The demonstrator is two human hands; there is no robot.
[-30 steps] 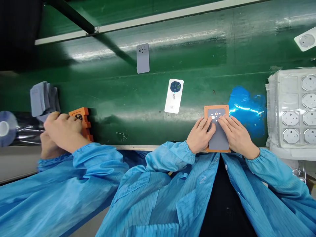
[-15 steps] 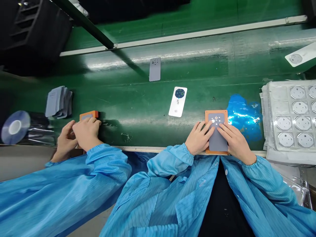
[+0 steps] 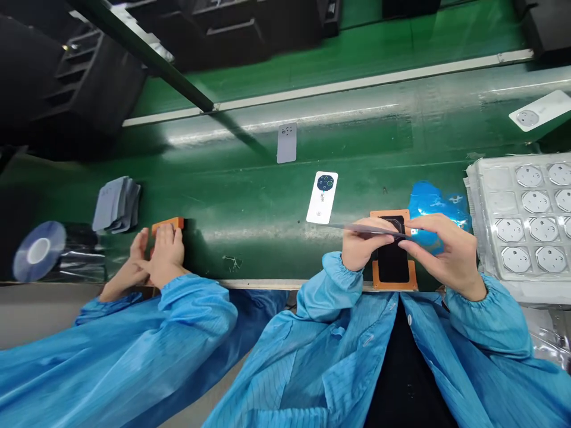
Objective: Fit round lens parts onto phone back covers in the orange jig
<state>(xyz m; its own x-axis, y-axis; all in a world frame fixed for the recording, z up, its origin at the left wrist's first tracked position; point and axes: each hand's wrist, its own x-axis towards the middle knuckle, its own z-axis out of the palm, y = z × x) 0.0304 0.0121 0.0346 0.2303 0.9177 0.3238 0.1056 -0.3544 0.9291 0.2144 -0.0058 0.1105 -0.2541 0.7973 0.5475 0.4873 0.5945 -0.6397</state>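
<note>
A thin grey phone back panel (image 3: 363, 228) is seen almost edge-on, held above an orange fixture (image 3: 376, 279). My left hand (image 3: 360, 248) grips it from below, with the thumb along its edge. At its right end, my right hand (image 3: 446, 246) pinches it between thumb and fingers. Beneath the panel, the fixture's black recess (image 3: 392, 268) lies exposed near the table's front edge. A white phone back panel (image 3: 322, 198) with a dark round camera area rests on the green table, just beyond my left hand.
A co-worker's hands (image 3: 163, 252) press on another orange fixture (image 3: 176, 223) at left, near stacked grey panels (image 3: 116, 204) and a film roll (image 3: 39, 251). Blue film (image 3: 428, 196) lies behind my right hand, beside a clear tray (image 3: 499, 205) of round parts. A grey panel (image 3: 286, 143) lies farther back.
My hands have lifted the grey panel off the orange fixture and tilted it edge-on, exposing the black recess. The view has shifted slightly. The co-worker's hands stay at the other fixture.
</note>
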